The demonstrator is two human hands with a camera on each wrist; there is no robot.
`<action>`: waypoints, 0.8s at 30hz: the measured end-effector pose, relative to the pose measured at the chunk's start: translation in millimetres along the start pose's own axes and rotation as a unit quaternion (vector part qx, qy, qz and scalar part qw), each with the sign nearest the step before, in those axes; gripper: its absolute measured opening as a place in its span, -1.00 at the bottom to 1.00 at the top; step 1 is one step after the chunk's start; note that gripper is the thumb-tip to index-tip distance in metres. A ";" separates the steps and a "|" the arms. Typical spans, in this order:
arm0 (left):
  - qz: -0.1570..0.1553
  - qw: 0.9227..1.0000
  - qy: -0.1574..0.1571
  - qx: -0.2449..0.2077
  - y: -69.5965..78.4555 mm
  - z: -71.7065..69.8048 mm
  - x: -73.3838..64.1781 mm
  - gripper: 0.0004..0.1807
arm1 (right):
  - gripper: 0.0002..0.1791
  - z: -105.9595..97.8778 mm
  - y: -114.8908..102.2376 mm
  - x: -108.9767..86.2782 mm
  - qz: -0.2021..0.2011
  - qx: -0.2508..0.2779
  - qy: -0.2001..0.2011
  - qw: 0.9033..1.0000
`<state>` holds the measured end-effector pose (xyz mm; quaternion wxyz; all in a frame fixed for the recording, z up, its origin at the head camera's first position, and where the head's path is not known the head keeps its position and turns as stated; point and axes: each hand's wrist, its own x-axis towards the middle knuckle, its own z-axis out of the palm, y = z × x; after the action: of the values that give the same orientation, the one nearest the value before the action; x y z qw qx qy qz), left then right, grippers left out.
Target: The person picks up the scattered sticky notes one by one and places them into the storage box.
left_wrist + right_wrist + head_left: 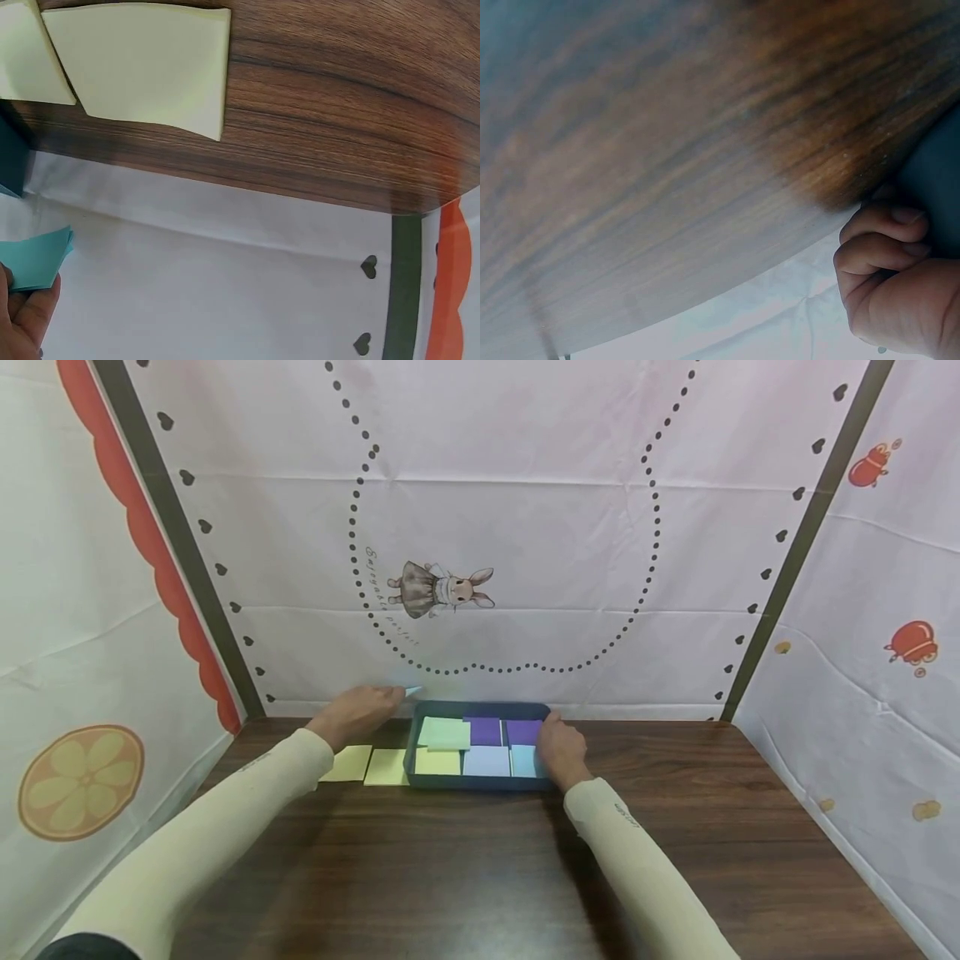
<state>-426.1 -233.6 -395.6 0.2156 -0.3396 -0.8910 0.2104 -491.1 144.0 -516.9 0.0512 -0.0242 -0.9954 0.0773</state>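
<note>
My left hand (356,714) pinches a small stack of light blue sticky notes (37,259), raised beyond the left end of a dark blue tray (480,783). At the tray's right end, my right hand (562,747) grips the wall, its fingers curled in the right wrist view. Inside the tray lie a green pad (444,732), two purple pads (483,732), a yellow pad (437,762), a pale blue pad (486,761) and a light blue pad (523,762), partly hidden by the right hand. Two yellow pads (142,64) lie on the table left of the tray.
The brown wood-grain table (465,860) ends at a white printed cloth (510,543) just behind the tray. Similar cloth walls (870,710) rise on the left and right sides.
</note>
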 end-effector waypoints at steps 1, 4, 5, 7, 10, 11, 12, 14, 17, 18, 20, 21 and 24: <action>0.002 1.000 0.007 -0.001 1.1 -0.1 1.4 -0.80 | -0.66 -0.4 -0.1 -0.2 0.001 0.001 -0.003 1.000; 0.009 0.999 0.030 -0.009 4.6 0.1 5.9 -0.80 | -0.69 -0.6 -0.2 -0.5 0.003 -0.001 -0.007 1.000; 0.011 0.999 0.037 -0.014 5.6 0.3 7.4 -0.80 | -0.69 -0.4 -0.2 -0.6 0.004 -0.001 -0.008 1.000; 0.013 0.999 0.041 -0.028 7.9 0.7 10.2 -0.80 | -0.69 0.5 -0.1 -0.7 0.006 0.001 -0.008 1.000; 0.018 0.998 0.041 -0.039 11.4 0.4 14.2 -0.81 | -0.68 2.0 0.1 -0.7 0.007 0.000 -0.007 1.000; 0.020 0.998 0.040 -0.037 12.7 -0.2 15.3 -0.81 | -0.67 2.4 0.3 -0.7 0.006 0.000 -0.007 1.000; 0.020 0.998 0.040 -0.037 14.1 -0.8 16.2 -0.81 | -0.66 2.8 0.5 -0.6 0.006 0.000 -0.005 1.000; 0.024 0.998 0.047 -0.032 16.7 -2.1 18.5 -0.82 | -0.65 3.6 0.9 -0.1 0.005 -0.003 -0.002 1.000; 0.031 0.997 0.062 -0.025 20.2 -3.5 21.5 -0.85 | -0.65 4.5 1.4 1.2 0.004 -0.006 0.002 1.000; 0.032 0.997 0.067 -0.024 21.3 -4.1 22.3 -0.85 | -0.65 5.0 1.5 2.0 0.003 -0.007 0.003 1.000; 0.037 0.996 0.071 -0.026 23.3 -5.2 24.0 -0.85 | -0.65 5.7 1.7 3.4 0.001 -0.010 0.004 1.000; 0.038 0.996 0.072 -0.030 24.4 -5.9 24.8 -0.84 | -0.65 6.0 1.7 4.0 0.001 -0.010 0.003 1.000; 0.040 0.996 0.071 -0.047 27.8 -6.8 26.7 -0.84 | -0.64 7.3 1.5 4.5 -0.001 -0.012 0.003 1.000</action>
<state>-426.3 -194.5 -398.1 0.2535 -0.3993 -0.8679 0.1519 -496.2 144.6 -523.9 0.0542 -0.0238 -0.9961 0.0651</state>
